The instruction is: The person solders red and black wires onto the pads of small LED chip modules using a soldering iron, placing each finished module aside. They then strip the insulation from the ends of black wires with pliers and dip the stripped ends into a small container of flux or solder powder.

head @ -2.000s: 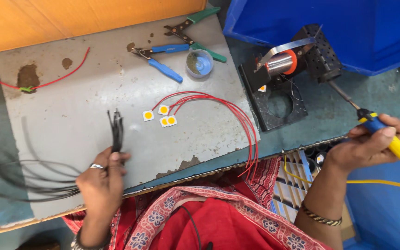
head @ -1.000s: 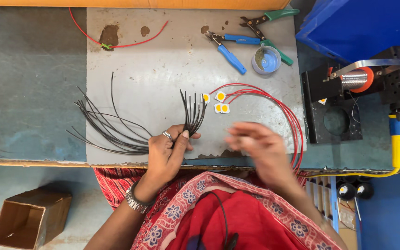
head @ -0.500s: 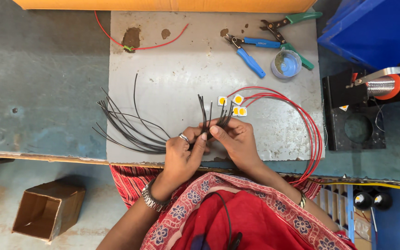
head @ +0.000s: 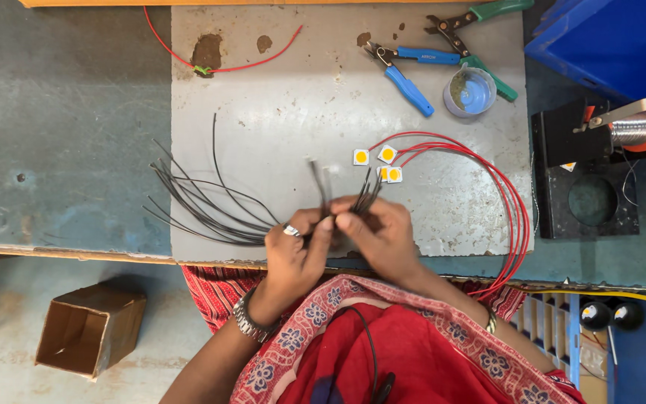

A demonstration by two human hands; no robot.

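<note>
Both hands now meet at the lower middle of the frame, where two seconds ago the right hand (head: 383,236) was far out at the right edge holding a yellow-handled soldering iron; that tool is gone from view, and the hand has come across to the bundle of black wires (head: 211,206). A second ago it was only nearing the bundle; since the last half second the hands have closed in tighter.

Largest in the scene, the grey metal sheet (head: 293,97) covers the middle of the blue-green work surface (head: 61,112). A black soldering stand (head: 585,179) sits at the right, with a solder spool (head: 641,127) above it.

The wire bundle fans out to the left of the hands, its gathered ends standing up between the fingers. The left hand (head: 297,247) has its grip closed around the bundle where the wires come together. The right hand pinches the upright wire tips with thumb and fingertips, its grip closed on a few strands.

Red wires (head: 487,194) loop to the right, ending at small square LED chips (head: 379,161) just above the hands. Blue-handled cutters (head: 405,71), green-handled pliers (head: 480,37) and a small flux tin (head: 469,93) lie at the upper right, untouched. A cardboard box (head: 87,329) rests on the floor at lower left.
</note>
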